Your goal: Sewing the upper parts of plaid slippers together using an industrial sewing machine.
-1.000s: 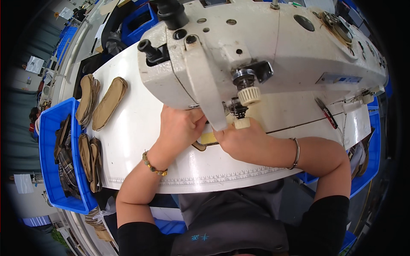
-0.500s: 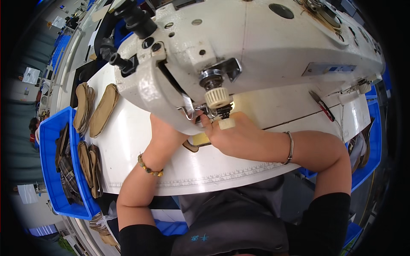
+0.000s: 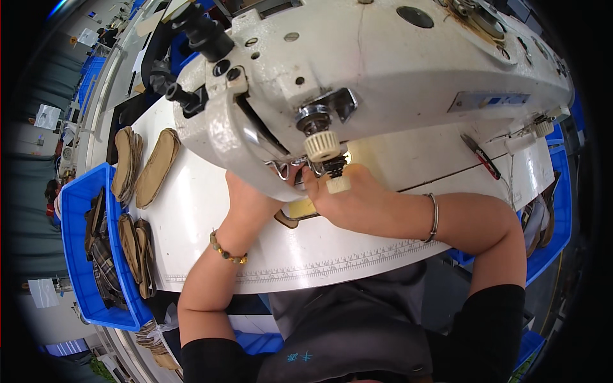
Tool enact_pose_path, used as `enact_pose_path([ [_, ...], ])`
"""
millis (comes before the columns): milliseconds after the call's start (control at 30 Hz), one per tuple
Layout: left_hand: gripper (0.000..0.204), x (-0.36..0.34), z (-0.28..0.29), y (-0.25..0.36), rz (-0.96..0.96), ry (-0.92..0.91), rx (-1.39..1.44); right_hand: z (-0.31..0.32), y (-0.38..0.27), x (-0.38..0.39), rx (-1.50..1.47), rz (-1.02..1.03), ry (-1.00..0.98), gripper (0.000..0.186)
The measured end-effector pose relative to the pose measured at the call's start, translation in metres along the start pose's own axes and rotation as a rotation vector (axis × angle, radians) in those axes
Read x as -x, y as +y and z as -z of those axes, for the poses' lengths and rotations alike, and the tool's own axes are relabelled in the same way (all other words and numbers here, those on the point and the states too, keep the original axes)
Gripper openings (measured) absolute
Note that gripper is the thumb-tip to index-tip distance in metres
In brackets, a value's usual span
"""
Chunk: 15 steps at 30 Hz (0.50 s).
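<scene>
A big white sewing machine point(image 3: 383, 76) fills the top of the view and hides its needle area. Under its head, my left hand point(image 3: 246, 201) and my right hand point(image 3: 348, 201) press on a small tan and yellow flat piece point(image 3: 299, 210) lying on the white table point(image 3: 191, 223). Only a corner of that piece shows between my hands. My fingertips are hidden beneath the machine. A beaded bracelet circles my left wrist and a thin metal bangle my right.
A stack of tan sole-shaped pieces point(image 3: 143, 166) lies on the table's left side. A blue bin point(image 3: 80, 255) at the left edge holds several more dark and tan pieces. Another blue bin point(image 3: 555, 210) sits to the right. A ruler scale runs along the table's near edge.
My head has moved closer and lower, so the machine head now covers more of my hands. Both hands stay on the piece under the machine.
</scene>
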<state>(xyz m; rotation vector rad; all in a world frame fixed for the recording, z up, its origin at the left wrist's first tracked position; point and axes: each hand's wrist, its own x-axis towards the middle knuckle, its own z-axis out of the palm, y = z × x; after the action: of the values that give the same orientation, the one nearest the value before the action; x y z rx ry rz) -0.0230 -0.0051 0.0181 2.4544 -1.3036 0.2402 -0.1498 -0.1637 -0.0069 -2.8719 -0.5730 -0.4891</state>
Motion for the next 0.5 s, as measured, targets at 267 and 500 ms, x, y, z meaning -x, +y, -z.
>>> enact_pose_path([
  [267, 0.02, -0.0058, 0.0017, 0.0057, -0.004, 0.072, 0.061, -0.0001, 0.0042, 0.002, 0.112, 0.053, -0.029, 0.05],
  [500, 0.022, -0.0056, 0.0019, 0.0071, -0.077, 0.16, 0.012, 0.0075, 0.0021, 0.0023, 0.17, 0.091, -0.046, 0.045],
])
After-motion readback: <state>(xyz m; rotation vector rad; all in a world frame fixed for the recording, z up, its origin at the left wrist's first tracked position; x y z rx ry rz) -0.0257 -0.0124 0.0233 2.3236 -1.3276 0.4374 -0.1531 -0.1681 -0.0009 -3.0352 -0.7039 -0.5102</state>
